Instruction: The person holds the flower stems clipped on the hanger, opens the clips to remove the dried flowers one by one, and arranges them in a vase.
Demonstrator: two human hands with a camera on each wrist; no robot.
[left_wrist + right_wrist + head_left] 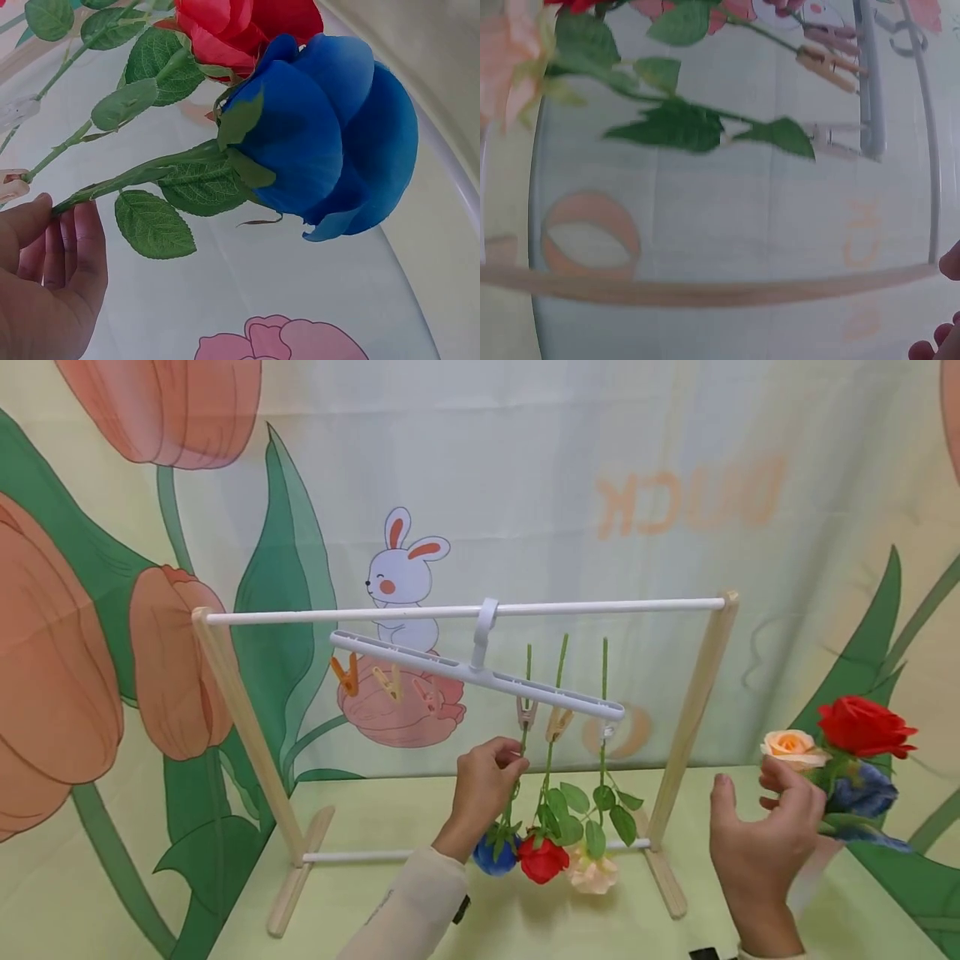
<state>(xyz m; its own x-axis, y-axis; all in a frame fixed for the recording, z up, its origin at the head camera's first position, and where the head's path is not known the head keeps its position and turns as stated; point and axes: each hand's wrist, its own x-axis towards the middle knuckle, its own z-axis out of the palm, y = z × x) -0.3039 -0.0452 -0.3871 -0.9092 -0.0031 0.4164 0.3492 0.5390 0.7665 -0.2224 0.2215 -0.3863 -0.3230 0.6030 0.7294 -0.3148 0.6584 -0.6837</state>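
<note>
My left hand point(480, 787) pinches the green stem of a blue rose point(495, 855) between thumb and fingers. That rose hangs head down, its stem at a pale pink clothespin point(527, 713) on a white hanger point(450, 667). Beside it, a red rose point(543, 858) hangs from a tan clothespin point(558, 724) and a peach rose point(594, 871) from a clear one point(608, 730). My right hand point(765, 843) is held up, fingers loosely bent and apart from the thumb, in front of a bunch with a red rose point(866, 727), a peach rose point(793, 748) and blue petals. Nothing shows between its fingers.
The hanger tilts down to the right on the white rod point(615, 607) of a wooden stand point(697, 710). Orange point(347, 675), yellow point(388, 682) and pink point(427, 695) clothespins hang at its left half. A pale vase point(816, 864) is partly behind my right hand. A printed curtain closes off the back.
</note>
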